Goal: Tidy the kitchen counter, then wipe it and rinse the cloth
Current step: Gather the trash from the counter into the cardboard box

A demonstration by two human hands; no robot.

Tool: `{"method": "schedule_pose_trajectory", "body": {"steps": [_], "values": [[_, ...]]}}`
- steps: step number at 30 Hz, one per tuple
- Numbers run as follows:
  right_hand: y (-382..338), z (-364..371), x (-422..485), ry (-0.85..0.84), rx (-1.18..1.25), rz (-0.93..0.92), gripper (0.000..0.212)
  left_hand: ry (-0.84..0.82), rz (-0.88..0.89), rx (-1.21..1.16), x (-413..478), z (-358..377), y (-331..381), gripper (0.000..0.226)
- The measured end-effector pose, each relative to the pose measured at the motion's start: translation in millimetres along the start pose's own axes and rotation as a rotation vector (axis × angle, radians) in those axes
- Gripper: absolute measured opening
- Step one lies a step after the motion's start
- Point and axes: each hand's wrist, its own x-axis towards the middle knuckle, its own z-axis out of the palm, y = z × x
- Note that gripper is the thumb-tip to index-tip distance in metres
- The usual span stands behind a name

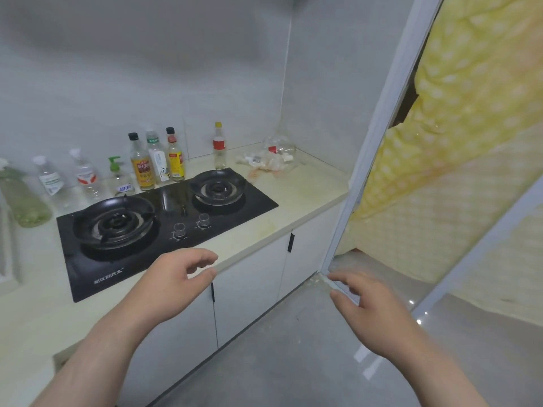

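Observation:
The pale kitchen counter (296, 198) carries a black two-burner gas hob (164, 218). Along the back wall stand several bottles: a yellow-labelled sauce bottle (141, 167), a red-labelled bottle (219, 146) and clear plastic bottles (86, 176). A heap of crumpled clear plastic litter (270, 157) lies in the far right corner, with an orange stain beside it. My left hand (173, 277) hovers at the counter's front edge, fingers loosely curled, holding nothing. My right hand (367, 304) hangs over the floor, fingers relaxed and empty. No cloth is in view.
White cabinet doors with black handles (291, 242) run under the counter. A green spray bottle (20, 198) stands at the far left. A white door frame (379, 136) and yellow patterned bedding (458, 148) are on the right. Grey floor (293, 362) lies below.

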Motion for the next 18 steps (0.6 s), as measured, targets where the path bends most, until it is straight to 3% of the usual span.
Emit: {"method": "schedule_pose_trajectory", "body": {"steps": [18], "values": [[145,-62,194,-0.069,0.079,0.027,0.032,-0.029,-0.069,0.181,189,108,77,0.028]]}}
